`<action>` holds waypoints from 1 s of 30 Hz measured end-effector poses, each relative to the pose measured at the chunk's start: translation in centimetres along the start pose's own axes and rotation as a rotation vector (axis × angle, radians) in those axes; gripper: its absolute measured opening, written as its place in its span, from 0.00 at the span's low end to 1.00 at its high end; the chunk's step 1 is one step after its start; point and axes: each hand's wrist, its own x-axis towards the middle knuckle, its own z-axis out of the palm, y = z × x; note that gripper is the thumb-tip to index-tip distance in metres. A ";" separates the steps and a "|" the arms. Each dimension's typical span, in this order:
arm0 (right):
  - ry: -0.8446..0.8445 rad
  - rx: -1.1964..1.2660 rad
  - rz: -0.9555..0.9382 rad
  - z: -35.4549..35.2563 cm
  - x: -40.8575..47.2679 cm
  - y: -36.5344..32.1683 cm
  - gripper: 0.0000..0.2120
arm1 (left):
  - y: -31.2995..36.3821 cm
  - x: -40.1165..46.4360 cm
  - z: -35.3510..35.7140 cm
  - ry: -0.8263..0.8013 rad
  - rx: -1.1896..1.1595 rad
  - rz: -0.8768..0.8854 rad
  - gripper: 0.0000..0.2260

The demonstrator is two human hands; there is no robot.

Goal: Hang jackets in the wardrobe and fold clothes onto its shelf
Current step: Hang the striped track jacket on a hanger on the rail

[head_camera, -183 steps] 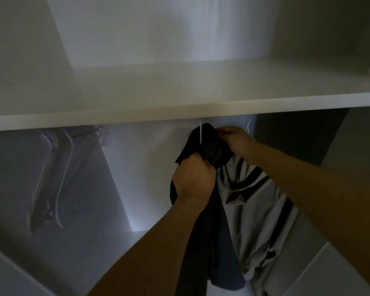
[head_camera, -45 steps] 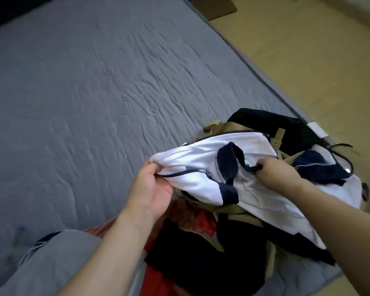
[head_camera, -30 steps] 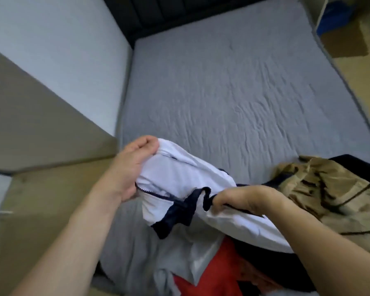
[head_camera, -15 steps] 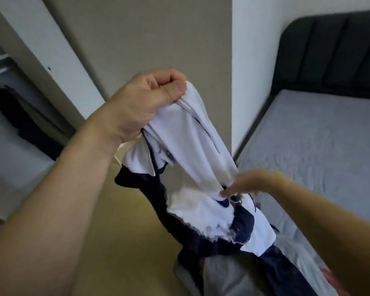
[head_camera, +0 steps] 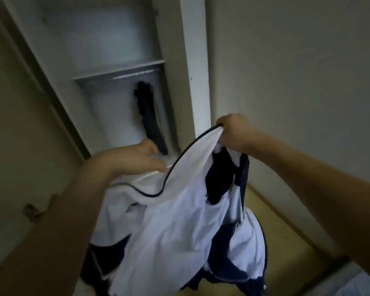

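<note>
While the open wardrobe fills the far wall, its white shelf crossing above a dark garment that hangs inside, a white jacket with navy panels is held up in front of it, hanging down from both hands, well clear of the shelf. At its upper edge, the right hand has its fingers curled tight around the dark-piped collar. Lower and to the left, the left hand pinches the jacket's other edge, though blur hides the exact grip there.
</note>
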 end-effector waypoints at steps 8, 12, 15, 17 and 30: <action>0.177 -0.359 -0.327 1.7 17.1 -3.6 0.13 | 0.5 14.2 -3.7 0.733 -0.658 0.142 0.05; -0.181 0.175 -0.066 7.6 24.4 -1.8 0.13 | 0.3 18.9 -9.7 0.928 -0.721 0.190 0.11; -0.304 0.866 0.104 11.2 29.4 -2.0 0.16 | -2.9 22.4 -13.2 1.056 -0.864 0.203 0.10; -0.230 1.109 0.149 12.2 33.2 -3.5 0.14 | -7.2 24.8 -14.9 1.037 -0.713 0.159 0.07; -0.221 0.355 -0.546 18.9 60.9 -11.5 0.26 | -19.9 48.0 -25.6 0.777 -1.102 0.235 0.06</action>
